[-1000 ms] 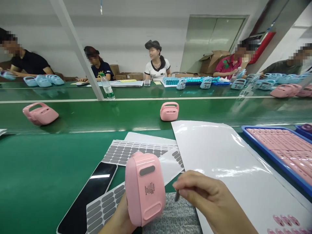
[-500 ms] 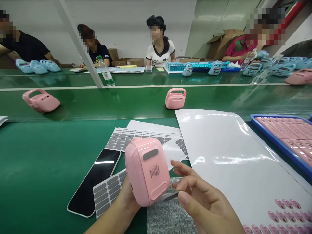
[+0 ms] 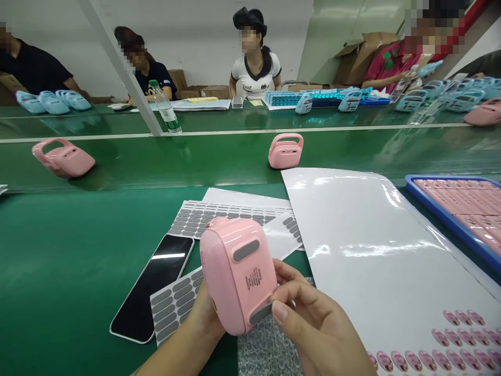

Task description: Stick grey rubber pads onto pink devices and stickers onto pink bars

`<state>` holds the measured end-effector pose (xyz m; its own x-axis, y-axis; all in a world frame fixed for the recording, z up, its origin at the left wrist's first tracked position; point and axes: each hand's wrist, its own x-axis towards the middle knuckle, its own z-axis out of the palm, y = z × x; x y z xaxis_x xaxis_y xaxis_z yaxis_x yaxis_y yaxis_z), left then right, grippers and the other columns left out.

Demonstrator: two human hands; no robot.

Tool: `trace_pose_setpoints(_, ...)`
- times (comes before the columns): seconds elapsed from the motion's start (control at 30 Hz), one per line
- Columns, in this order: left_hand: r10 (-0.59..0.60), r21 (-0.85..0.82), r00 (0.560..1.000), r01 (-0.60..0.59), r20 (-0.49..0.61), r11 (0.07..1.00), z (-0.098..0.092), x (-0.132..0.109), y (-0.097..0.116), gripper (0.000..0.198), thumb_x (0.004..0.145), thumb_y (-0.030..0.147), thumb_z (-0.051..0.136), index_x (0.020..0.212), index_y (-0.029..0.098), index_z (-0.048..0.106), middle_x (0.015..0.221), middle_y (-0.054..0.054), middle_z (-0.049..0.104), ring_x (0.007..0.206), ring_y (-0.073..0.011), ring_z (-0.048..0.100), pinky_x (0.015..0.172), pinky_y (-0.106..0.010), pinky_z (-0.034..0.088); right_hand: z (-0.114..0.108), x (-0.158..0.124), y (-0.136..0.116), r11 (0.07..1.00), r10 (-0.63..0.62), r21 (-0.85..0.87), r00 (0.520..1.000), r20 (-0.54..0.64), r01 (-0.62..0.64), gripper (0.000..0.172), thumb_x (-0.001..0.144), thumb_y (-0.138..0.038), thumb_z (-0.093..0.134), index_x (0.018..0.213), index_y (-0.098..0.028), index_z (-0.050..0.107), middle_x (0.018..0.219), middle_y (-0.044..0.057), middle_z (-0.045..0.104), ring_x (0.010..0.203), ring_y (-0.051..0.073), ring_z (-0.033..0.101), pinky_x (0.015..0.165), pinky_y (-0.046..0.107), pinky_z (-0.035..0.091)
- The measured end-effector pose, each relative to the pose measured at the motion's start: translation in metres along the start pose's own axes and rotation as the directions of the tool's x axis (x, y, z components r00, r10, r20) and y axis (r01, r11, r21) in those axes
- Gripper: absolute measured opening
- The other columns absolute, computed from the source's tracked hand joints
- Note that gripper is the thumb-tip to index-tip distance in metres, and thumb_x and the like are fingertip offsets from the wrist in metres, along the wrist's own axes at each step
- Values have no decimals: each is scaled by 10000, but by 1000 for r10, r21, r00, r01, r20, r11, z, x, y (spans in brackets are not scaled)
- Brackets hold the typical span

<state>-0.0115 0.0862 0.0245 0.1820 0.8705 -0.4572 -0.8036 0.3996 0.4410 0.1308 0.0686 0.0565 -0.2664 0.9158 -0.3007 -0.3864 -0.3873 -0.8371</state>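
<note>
My left hand [image 3: 209,313] is wrapped round a pink speaker [image 3: 230,271], holding it tilted with its underside facing me. One grey oval pad [image 3: 246,251] sits in the upper recess of that underside, above small printed text. A second grey pad [image 3: 260,313] lies over the lower recess, its right end pinched between the thumb and forefinger of my right hand [image 3: 309,318]. Under the hands is a sheet of bubble wrap [image 3: 270,347]. Sheets of grey oval pads [image 3: 176,303] lie beside and behind the speaker.
A phone [image 3: 152,287] lies at left. A large white sheet with pink oval stickers [image 3: 426,360] covers the right, beside a blue tray [image 3: 450,224] of pink parts. Pink speakers [image 3: 285,151] stand on the green strip ahead; several people sit across.
My right hand has moved left to the speaker, bringing the grey pad from just off its edge onto the lower recess. The view has tipped slightly downward.
</note>
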Motion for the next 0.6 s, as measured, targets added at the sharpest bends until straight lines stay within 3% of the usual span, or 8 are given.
trace_pose_setpoints(0.1,-16,15,999,15,36,1000,1,0,1,266,502,309,854,638,127,716,678,-79,698,657,-227,634,607,-306,521,2,-2,1,999,-12,-49,999,-45,10,197,662,-426,821,647,-268,704,1254,37,575,1157,256,539,919,348,486)
trace_pose_setpoints(0.3,34,29,997,-32,-74,999,-2,0,0,385,450,408,891,549,131,642,537,-38,612,519,-171,559,502,-274,468,5,-6,4,979,-107,-181,991,-85,91,213,715,-429,759,667,-248,657,1269,62,584,1178,295,534,927,411,469)
trace_pose_setpoints(0.5,31,36,999,-32,24,999,-2,0,-1,256,536,296,834,647,138,665,623,-37,636,589,-170,559,558,-272,461,5,-3,13,926,-265,-304,959,-99,224,119,736,-332,719,764,-266,623,1237,52,546,1135,282,532,922,429,444)
trace_pose_setpoints(0.6,56,73,998,-56,1,996,-3,0,-2,185,549,202,805,680,142,689,660,-45,666,602,-180,578,568,-282,479,3,6,16,979,-174,-121,982,-72,165,369,687,-367,774,976,-307,553,1143,39,553,1003,237,563,803,369,492)
